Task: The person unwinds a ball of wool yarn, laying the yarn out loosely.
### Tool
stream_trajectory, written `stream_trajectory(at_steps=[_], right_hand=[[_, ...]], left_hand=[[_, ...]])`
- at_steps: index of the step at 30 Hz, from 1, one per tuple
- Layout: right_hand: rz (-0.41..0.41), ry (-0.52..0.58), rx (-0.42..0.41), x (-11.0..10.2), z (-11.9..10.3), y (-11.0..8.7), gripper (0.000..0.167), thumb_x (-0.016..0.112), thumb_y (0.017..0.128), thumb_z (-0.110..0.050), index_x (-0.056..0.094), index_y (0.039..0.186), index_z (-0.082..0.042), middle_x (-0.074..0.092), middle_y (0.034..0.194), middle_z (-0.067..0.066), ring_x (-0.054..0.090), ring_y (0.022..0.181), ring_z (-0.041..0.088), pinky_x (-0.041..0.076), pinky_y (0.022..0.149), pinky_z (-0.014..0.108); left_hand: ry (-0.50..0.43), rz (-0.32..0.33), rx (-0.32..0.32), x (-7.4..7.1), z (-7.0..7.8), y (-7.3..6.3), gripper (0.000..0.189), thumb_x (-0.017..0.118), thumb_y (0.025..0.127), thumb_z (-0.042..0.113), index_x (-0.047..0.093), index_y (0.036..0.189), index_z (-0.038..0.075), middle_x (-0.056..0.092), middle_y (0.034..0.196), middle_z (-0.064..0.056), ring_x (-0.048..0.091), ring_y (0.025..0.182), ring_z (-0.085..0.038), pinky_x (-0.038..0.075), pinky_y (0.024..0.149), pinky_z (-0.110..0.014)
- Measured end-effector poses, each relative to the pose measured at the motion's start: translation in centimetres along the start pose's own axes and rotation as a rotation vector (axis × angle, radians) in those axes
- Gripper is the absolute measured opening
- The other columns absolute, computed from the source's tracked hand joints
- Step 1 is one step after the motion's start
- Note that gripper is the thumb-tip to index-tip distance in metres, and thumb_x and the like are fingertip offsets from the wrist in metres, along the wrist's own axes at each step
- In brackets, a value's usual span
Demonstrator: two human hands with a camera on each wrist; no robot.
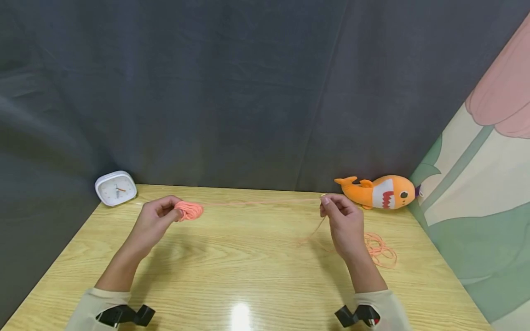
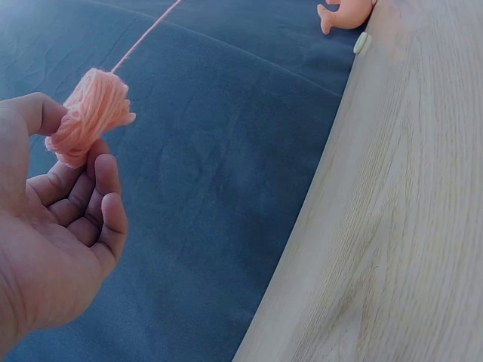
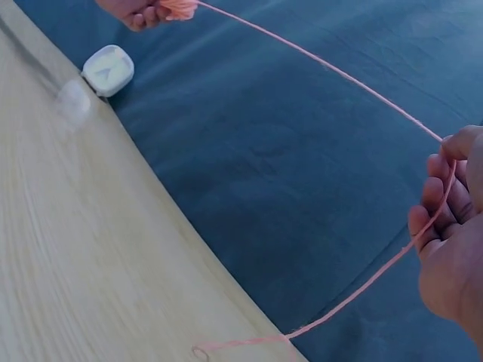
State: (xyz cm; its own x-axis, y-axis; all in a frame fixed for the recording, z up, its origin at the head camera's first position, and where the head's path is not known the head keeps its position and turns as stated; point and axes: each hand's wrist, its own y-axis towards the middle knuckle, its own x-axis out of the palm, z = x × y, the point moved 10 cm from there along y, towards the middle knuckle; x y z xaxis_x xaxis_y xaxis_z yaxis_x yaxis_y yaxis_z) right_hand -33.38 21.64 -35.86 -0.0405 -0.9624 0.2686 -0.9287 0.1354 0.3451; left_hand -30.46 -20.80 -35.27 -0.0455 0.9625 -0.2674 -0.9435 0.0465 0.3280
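Between thumb and fingers, my left hand [image 1: 155,220] pinches a small wound bundle of coral-pink yarn [image 2: 94,117], raised above the table. From the bundle a single yarn strand [image 3: 324,64] stretches nearly straight across to my right hand [image 1: 343,220]. That hand pinches the strand between thumb and index finger, its other fingers curled, as the right wrist view shows. Below the pinch, the strand's slack runs past the palm and down to the tabletop. A loose tangle of the same yarn [image 1: 383,253] lies on the table beside the right wrist, partly hidden by it.
A white clock [image 1: 116,188] stands at the back left of the wooden table [image 1: 232,276]. At the back right lies an orange shark plush toy [image 1: 372,192], close behind the right hand. A dark curtain [image 1: 232,92] hangs along the back edge, and a patterned cloth [image 1: 476,220] on the right.
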Motion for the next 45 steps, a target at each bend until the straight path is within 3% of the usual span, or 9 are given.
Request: stream_trajectory(at_steps=[15,18,22,27,32,35,38,42,45], right_hand=[[0.04,0.026,0.02,-0.9,0.2,0.3,0.009,0.065,0.1,-0.003,0.072,0.094,-0.006,0.068,0.083,0.0,0.062,0.076,0.012,0.056,0.072,0.019],[0.028,0.03,0.018,-0.7,0.2,0.2,0.008,0.065,0.1,-0.002,0.07,0.097,0.003,0.068,0.083,0.0,0.062,0.075,0.012,0.056,0.071,0.02],[0.02,0.049,0.014,-0.4,0.2,0.1,0.018,0.065,0.099,-0.001,0.063,0.103,0.016,0.068,0.082,0.001,0.061,0.074,0.013,0.056,0.07,0.02],[0.007,0.08,0.011,-0.2,0.1,0.1,0.007,0.065,0.1,0.0,0.069,0.097,0.005,0.068,0.081,0.002,0.062,0.073,0.013,0.056,0.07,0.02],[-0.018,0.094,0.008,0.2,0.0,-0.1,0.008,0.064,0.1,0.0,0.07,0.095,-0.001,0.067,0.081,0.001,0.062,0.074,0.012,0.056,0.07,0.02],[-0.03,0.094,-0.001,0.4,-0.1,-0.2,0.01,0.063,0.1,0.001,0.071,0.094,-0.003,0.067,0.081,0.001,0.062,0.074,0.012,0.056,0.07,0.02],[-0.036,0.09,-0.005,0.6,-0.1,-0.2,0.012,0.063,0.1,0.001,0.071,0.094,-0.005,0.067,0.081,0.001,0.062,0.074,0.011,0.055,0.069,0.02],[-0.052,0.089,-0.009,0.9,-0.1,-0.2,0.013,0.062,0.101,0.002,0.071,0.095,-0.005,0.066,0.082,0.001,0.061,0.075,0.012,0.055,0.069,0.02],[-0.068,0.092,-0.014,1.2,-0.3,-0.4,0.014,0.061,0.101,0.002,0.071,0.095,-0.005,0.066,0.082,0.001,0.061,0.076,0.012,0.055,0.07,0.021]], left_hand=[[-0.049,0.012,0.021,-0.1,0.3,0.1,0.012,0.056,0.093,-0.008,0.066,0.099,-0.005,0.065,0.085,0.011,0.059,0.076,-0.006,0.049,0.067,-0.021],[-0.05,-0.009,0.035,0.1,0.4,0.1,0.009,0.06,0.096,-0.006,0.066,0.102,-0.005,0.067,0.087,0.011,0.06,0.078,-0.005,0.051,0.068,-0.02],[-0.057,-0.073,0.034,0.7,0.3,0.1,0.011,0.063,0.098,-0.002,0.063,0.109,-0.003,0.072,0.092,0.011,0.068,0.078,-0.006,0.053,0.066,-0.02],[-0.125,-0.164,-0.02,1.6,-0.2,0.1,0.018,0.061,0.098,-0.004,0.058,0.114,-0.001,0.076,0.099,0.008,0.076,0.081,-0.01,0.056,0.066,-0.024],[-0.182,-0.225,-0.056,2.4,-0.5,-0.1,0.023,0.065,0.097,-0.003,0.057,0.119,-0.001,0.072,0.106,0.008,0.074,0.092,-0.007,0.061,0.078,-0.025],[-0.236,-0.252,-0.053,3.0,-0.4,-0.2,0.017,0.062,0.102,0.004,0.059,0.118,-0.002,0.069,0.108,0.005,0.071,0.096,-0.008,0.06,0.085,-0.024],[-0.236,-0.223,-0.082,3.1,-0.6,-0.2,0.012,0.061,0.104,0.011,0.063,0.109,0.0,0.069,0.099,0.004,0.07,0.089,-0.009,0.06,0.084,-0.025],[-0.19,-0.159,-0.172,3.0,-1.7,-0.1,0.007,0.069,0.099,0.011,0.064,0.099,0.006,0.069,0.088,0.007,0.069,0.081,-0.005,0.06,0.079,-0.025],[-0.206,-0.159,-0.217,3.3,-2.2,-0.2,0.02,0.074,0.094,0.009,0.059,0.106,0.007,0.07,0.093,0.007,0.069,0.084,-0.005,0.059,0.079,-0.025]])
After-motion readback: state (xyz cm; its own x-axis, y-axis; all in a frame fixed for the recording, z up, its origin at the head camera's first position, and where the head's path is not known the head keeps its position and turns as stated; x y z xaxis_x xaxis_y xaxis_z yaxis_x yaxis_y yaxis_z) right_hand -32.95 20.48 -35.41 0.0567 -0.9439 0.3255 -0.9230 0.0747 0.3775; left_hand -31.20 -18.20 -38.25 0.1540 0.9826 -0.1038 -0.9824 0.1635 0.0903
